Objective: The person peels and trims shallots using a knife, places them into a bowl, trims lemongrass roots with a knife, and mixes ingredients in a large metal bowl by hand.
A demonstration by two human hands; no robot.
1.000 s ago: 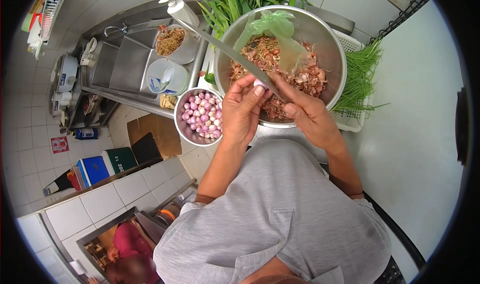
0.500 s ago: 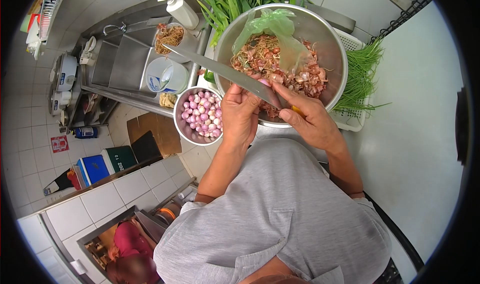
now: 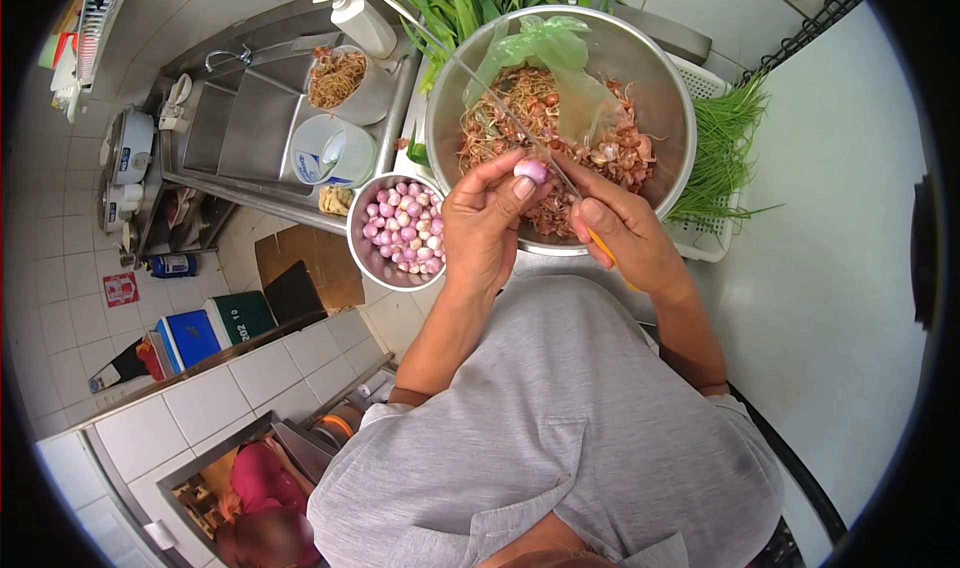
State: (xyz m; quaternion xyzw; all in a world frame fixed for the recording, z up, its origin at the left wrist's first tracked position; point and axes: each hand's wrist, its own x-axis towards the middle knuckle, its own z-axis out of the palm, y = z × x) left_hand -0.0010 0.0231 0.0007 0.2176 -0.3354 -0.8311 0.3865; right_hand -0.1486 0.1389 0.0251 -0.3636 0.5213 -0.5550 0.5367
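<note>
In small bowl (image 3: 354, 243), peeled shallots (image 3: 408, 230).

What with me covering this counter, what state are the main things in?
Purple round shallot: peeled, in left hand
Orange-handled steel knife: in right hand
Small steel bowl: holding peeled shallots
Large steel bowl: holding papery skins
Green plastic bag: crumpled
Translucent plastic tub: open

A white pump bottle (image 3: 364, 28) stands near the sink (image 3: 255, 120), a blue box (image 3: 188, 339) beside a green box (image 3: 240, 319).
</note>
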